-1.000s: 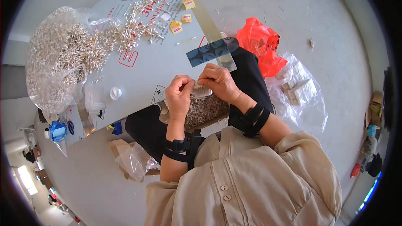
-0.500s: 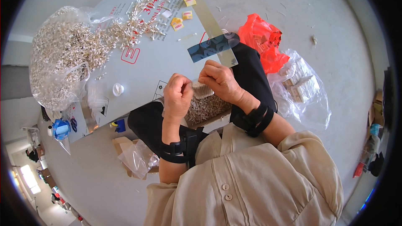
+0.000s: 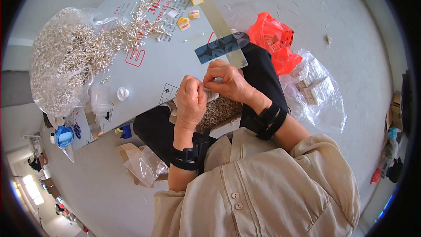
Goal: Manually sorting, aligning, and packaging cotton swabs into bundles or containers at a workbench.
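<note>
Fingers (image 3: 215, 73) of the left hand (image 3: 190, 101) and right hand (image 3: 232, 84) pinch the white bundle (image 3: 212, 96) directly beneath them, off the near edge of the table (image 3: 144, 81), over the box (image 3: 227, 128). Its long axis is mostly hidden; neither hand is nearer. Compared with earlier, the hands sit closer together, covering more of it.

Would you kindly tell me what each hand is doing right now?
Left hand: closed, fingertips pinched at the top of the small, rounded white packet.
Right hand: closed, pinching at the same packet's upper edge.
</note>
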### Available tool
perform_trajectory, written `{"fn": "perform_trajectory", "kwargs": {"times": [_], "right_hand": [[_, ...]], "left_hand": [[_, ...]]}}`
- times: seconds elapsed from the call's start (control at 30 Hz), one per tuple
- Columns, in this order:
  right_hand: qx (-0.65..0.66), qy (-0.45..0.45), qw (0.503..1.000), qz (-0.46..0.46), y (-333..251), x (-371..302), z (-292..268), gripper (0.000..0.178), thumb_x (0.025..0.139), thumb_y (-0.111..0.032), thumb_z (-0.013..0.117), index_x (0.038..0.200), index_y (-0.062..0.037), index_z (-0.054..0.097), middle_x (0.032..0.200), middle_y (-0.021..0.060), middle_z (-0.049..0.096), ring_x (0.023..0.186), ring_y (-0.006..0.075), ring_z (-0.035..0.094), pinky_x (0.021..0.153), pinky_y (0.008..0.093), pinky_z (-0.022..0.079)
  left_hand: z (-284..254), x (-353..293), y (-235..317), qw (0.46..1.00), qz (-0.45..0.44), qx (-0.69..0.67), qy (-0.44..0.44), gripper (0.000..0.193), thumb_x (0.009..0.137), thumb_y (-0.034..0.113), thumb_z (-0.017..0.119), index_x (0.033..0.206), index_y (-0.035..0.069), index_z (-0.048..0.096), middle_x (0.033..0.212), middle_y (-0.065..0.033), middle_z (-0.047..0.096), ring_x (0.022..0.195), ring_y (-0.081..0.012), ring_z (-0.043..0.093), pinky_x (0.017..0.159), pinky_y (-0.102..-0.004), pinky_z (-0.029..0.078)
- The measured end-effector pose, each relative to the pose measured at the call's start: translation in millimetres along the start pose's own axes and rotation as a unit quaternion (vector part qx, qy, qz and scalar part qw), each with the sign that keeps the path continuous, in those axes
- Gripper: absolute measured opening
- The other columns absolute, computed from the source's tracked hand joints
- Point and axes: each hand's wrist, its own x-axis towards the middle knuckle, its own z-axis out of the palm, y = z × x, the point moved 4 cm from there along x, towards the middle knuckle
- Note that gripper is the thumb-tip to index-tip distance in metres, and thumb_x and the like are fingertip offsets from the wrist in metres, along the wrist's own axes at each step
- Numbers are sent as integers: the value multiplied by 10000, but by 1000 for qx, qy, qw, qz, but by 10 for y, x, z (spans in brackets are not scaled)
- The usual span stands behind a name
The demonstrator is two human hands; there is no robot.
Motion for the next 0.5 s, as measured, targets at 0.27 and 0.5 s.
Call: {"fn": "perform_trajectory", "kwargs": {"times": [0.27, 0.5], "right_hand": [[-1, -22, 1000, -9, -57, 64, -36, 67, 720, -25, 660, 743, 11, 608, 759, 79, 554, 794, 239, 551, 689, 336, 458], [34, -65, 997, 18, 64, 0, -134, 86, 740, -39, 656, 759, 20, 597, 776, 94, 547, 773, 246, 547, 686, 331, 449]], "left_hand": [[-22, -3, 79, 999, 8, -39, 29, 146, 795, -81, 523, 882, 16, 456, 828, -142, 511, 713, -335, 539, 620, -399, 470], [-59, -21, 66, 996, -19, -69, 47, 147, 787, -90, 514, 879, 16, 472, 834, -134, 518, 709, -307, 531, 631, -373, 472]]}}
